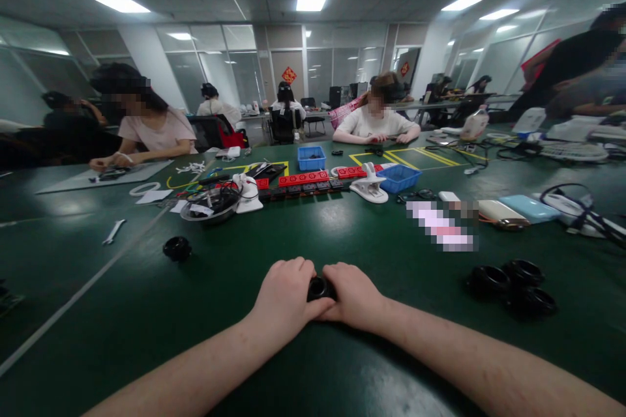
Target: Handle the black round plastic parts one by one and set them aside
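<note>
Between my two hands is a small black ring-shaped part [319, 287] with a round opening facing me. My left hand [286, 293] wraps it from the left, thumb laid across its lower front. From the other side my right hand [355, 296] closes on it, fingers curled over the top. Much of the part is hidden by the fingers. A similar black ring-shaped part [177, 248] lies on the green table [235, 254] at the left. Three more black ring-shaped parts [531, 300] sit clustered at the right, near my right forearm.
A wrench [114, 232] lies far left. Across the middle stand a cable-filled bowl [210, 210], a red power strip [303, 179], a white clamp [370, 186] and blue baskets [400, 177]. Power banks [503, 214] and cables lie right. Other people sit around the table.
</note>
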`<state>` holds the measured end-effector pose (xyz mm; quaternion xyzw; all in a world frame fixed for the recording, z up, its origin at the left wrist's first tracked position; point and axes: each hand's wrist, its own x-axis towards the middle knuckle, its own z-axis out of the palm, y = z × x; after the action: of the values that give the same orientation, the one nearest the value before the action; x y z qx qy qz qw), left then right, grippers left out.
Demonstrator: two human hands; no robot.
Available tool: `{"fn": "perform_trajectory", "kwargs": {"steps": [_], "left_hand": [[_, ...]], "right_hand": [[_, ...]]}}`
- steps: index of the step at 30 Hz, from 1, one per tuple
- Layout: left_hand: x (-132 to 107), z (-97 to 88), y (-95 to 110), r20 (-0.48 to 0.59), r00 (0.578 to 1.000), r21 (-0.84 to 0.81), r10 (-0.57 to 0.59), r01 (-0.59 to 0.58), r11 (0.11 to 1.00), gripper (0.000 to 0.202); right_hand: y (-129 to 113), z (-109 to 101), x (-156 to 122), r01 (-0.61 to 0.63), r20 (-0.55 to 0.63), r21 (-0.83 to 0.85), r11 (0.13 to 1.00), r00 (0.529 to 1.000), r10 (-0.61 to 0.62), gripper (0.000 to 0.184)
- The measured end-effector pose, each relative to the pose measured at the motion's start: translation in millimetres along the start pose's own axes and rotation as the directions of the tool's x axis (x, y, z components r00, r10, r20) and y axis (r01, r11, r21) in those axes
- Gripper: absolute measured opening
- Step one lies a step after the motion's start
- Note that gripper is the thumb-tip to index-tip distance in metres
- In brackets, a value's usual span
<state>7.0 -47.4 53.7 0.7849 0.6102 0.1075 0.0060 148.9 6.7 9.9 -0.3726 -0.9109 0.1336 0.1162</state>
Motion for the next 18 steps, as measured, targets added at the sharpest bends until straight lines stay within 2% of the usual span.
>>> {"fn": "perform_trajectory", "kwargs": {"steps": [3,6,9,12,15,18], "left_hand": [[0,0.4,-1,-0.066,0.998,0.029,0.013,-0.011,1.000,0.041],[0,-6.4,-10,-0.084,0.987,-0.074,0.136,-0.143,0.987,0.042],[1,-16.9,-23,-0.012,0.949,-0.224,0.316,-0.311,0.924,0.041],[3,-24.5,-31,0.096,0.895,-0.353,0.436,-0.379,0.855,0.039],[6,-26.9,-34,0.167,0.870,-0.411,0.464,-0.367,0.835,0.040],[7,-25.2,-32,0.188,0.877,-0.384,0.442,-0.349,0.855,0.038]], "right_hand": [[0,1,-2,0.017,-0.039,-0.025,1.000,0.999,-0.018,0.050],[6,-5,-4,0.077,-0.015,0.131,0.988,0.997,-0.076,0.060],[15,-15,-3,0.136,0.051,0.292,0.947,0.986,-0.157,0.064],[20,-20,2,0.179,0.137,0.344,0.922,0.962,-0.238,0.051],[22,-21,7,0.215,0.175,0.346,0.913,0.942,-0.288,0.039],[22,-19,9,0.194,0.190,0.354,0.915,0.943,-0.273,0.034]]}}
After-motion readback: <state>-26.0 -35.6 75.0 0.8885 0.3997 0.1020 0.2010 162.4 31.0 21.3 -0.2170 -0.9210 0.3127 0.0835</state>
